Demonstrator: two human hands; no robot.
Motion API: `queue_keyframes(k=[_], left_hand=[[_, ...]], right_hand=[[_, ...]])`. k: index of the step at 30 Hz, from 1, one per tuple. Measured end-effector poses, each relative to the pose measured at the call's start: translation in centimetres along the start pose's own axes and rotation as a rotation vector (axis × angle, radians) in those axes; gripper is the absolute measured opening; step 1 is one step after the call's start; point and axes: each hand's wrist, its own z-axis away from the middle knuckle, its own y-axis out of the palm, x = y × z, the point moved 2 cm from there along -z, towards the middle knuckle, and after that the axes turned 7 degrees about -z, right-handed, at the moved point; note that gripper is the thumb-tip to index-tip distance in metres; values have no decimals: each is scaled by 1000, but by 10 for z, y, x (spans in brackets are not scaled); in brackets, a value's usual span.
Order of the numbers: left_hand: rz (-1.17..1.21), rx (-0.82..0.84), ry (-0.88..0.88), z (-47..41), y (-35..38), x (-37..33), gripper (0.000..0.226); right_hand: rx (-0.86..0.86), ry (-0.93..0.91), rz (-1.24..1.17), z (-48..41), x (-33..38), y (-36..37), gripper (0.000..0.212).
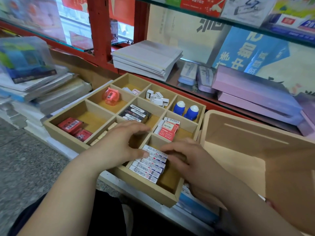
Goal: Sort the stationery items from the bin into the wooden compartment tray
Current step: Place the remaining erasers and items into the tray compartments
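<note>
Soft, even daylight is coming through the washed-out window [75,21] at upper left. The wrapped box [25,60] is smearing with blur, the glass shelf [247,25] is bowing, and dividers in the wooden tray [64,135] are casting faint shadows.

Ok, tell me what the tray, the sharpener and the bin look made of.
Tray: pale wood or fibreboard, matte and unpainted; even tan walls with plain cut edges. Sharpener: glossy translucent pink plastic; its dark inside shows through. Bin: the same matte tan board, probably fibreboard; no grain visible.
</note>
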Motion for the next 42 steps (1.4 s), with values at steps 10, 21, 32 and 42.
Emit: queue_keyframes(k=[10,21,32,42], left_hand=[[24,0,-14,0,-1,-2,59],[120,-132,-14,-3,11,-24,23],[70,130,325,-41,77,-152,10],[-325,686,340,-120,268,-211,29]], right_hand=[[127,-127,191,5,0,1,15],[-194,-83,37,36,-17,-26,15],[-796,586,166,160,-159,-142,23],[-984,465,-161,186,-193,-138,32]])
